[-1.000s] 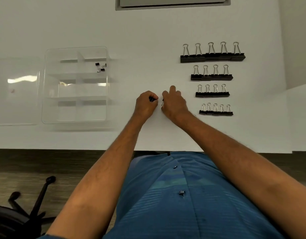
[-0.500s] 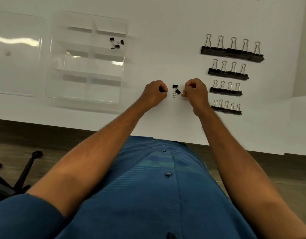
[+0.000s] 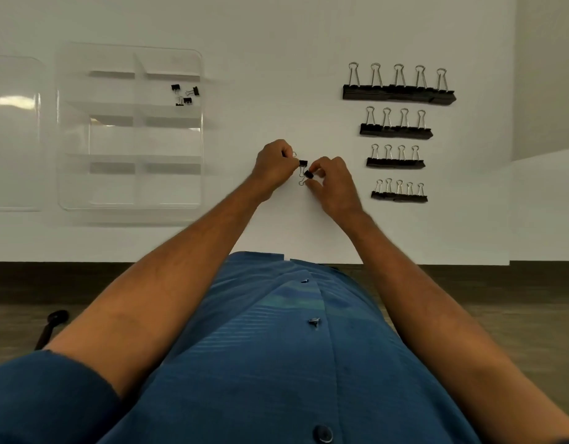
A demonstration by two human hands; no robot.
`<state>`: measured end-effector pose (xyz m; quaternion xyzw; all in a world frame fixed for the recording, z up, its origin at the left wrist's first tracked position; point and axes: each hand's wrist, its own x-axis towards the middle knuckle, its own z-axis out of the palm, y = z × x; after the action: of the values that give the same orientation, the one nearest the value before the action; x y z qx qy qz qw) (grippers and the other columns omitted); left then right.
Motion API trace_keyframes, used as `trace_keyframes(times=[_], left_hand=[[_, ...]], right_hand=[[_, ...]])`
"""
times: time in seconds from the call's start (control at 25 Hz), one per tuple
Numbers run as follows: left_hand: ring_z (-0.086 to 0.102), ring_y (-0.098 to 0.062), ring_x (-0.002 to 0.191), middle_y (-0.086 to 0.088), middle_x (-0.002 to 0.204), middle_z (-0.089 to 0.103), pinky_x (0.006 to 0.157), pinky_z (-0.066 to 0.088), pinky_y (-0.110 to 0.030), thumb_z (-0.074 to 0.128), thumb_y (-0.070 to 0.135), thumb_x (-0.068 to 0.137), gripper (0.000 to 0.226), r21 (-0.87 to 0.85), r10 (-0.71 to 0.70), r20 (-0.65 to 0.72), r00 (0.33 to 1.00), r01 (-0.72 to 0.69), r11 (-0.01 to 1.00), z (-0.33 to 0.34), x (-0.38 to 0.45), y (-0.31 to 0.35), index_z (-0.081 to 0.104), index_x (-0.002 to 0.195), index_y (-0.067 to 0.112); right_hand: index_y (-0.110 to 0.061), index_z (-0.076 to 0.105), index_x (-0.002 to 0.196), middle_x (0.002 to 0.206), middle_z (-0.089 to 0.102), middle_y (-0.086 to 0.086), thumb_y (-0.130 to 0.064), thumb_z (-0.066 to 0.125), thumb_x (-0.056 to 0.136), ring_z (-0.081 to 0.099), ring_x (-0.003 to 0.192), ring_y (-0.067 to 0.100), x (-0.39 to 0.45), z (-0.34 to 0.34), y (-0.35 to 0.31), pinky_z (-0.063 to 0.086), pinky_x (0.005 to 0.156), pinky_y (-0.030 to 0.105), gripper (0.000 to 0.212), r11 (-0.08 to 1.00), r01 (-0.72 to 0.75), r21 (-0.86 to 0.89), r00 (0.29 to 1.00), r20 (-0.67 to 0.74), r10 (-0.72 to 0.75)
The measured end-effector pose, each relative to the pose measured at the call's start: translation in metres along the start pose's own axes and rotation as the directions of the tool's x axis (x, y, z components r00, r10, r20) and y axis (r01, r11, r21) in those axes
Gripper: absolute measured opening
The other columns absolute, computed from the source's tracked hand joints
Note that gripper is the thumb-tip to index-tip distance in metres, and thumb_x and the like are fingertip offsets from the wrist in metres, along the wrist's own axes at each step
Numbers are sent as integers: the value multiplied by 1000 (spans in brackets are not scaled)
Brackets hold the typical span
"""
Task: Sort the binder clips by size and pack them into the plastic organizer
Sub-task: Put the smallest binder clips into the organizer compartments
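A single head-worn wide-angle view looks forward and steeply down — over the wearer's shirt point(image 3: 276, 347) and forearms. The white table point(image 3: 276, 59) fills the upper half, near at hand.

On the white desk point(image 3: 276, 75), the left hand point(image 3: 272, 166) pinches a tiny black binder clip point(image 3: 303, 162); a wire loop shows at its knuckles. The right hand point(image 3: 333, 184) pinches a second tiny clip point(image 3: 308, 174), just beside the first. Right of the hands stand four rows of clips, largest row point(image 3: 398, 92) farthest, smallest row point(image 3: 399, 196) nearest. The clear organizer point(image 3: 129, 206) lies left, with small clips point(image 3: 184, 94) in one upper right compartment.
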<state>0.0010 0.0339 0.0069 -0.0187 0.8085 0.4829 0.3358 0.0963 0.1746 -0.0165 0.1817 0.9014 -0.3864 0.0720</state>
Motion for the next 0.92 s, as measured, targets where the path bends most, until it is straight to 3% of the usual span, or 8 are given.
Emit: trace_keyframes(times=[0.2, 0.32, 0.44, 0.56, 0.72, 0.84, 0.92], left_hand=[[55, -11, 74, 8, 81, 59, 66, 48, -22, 54, -1, 80, 17, 112, 37, -32, 999, -33, 993, 10, 4, 2, 56, 82, 16], [54, -5, 76, 12, 83, 57, 64, 44, -12, 54, 0, 85, 17, 160, 54, -70, 996, -42, 986, 10, 2, -1, 59, 90, 15], [54, -5, 78, 10, 86, 59, 64, 42, -10, 54, 1, 86, 16, 175, 48, -106, 993, -29, 984, 6, -5, -8, 60, 92, 15], [54, -7, 80, 6, 92, 61, 63, 40, -5, 54, 1, 87, 16, 191, 58, -138, 989, -31, 981, 0, -14, -19, 63, 97, 12], [55, -9, 85, 3, 96, 61, 66, 38, -5, 53, 0, 89, 17, 199, 75, -163, 984, -42, 979, -7, -22, -30, 64, 99, 9], [56, -10, 88, 1, 98, 62, 67, 37, -3, 53, 0, 90, 17, 214, 97, -171, 980, -59, 975, -11, -24, -35, 64, 100, 8], [56, -11, 89, 0, 100, 63, 68, 37, -3, 53, 0, 91, 16, 214, 105, -179, 978, -65, 975, -12, -25, -39, 64, 100, 8]], right_hand=[[-12, 60, 100, 99, 53, 4, -8, 66, 87, 45, 74, 2, 1, -6, 6, 35, 68, 13, 15, 1000, 26, -5, 999, 23, -26], [-12, 59, 95, 94, 54, 3, -9, 64, 86, 47, 77, 10, 4, -9, 4, 38, 67, 20, 11, 1000, 29, 5, 999, 16, -29], [-12, 56, 97, 93, 57, 4, -16, 64, 88, 50, 80, 14, 9, -9, -1, 44, 68, 29, 14, 1000, -14, 2, 1000, 0, 14], [-11, 53, 103, 94, 56, 3, -34, 71, 89, 51, 77, 17, 10, -3, -7, 40, 65, 29, 32, 996, -27, -87, 998, 56, 32], [-9, 56, 101, 98, 59, 8, -24, 68, 90, 56, 83, 23, 12, 4, -16, 38, 67, 29, 22, 978, -85, -191, 992, 79, 101], [-11, 61, 97, 98, 59, 6, -17, 70, 82, 56, 81, 19, 15, 2, -23, 40, 65, 26, 19, 981, -147, -123, 984, 81, 158], [-13, 66, 91, 91, 64, 3, -17, 72, 78, 59, 81, 17, 21, -4, -24, 49, 66, 27, 14, 975, -219, 37, 971, 111, 213]])
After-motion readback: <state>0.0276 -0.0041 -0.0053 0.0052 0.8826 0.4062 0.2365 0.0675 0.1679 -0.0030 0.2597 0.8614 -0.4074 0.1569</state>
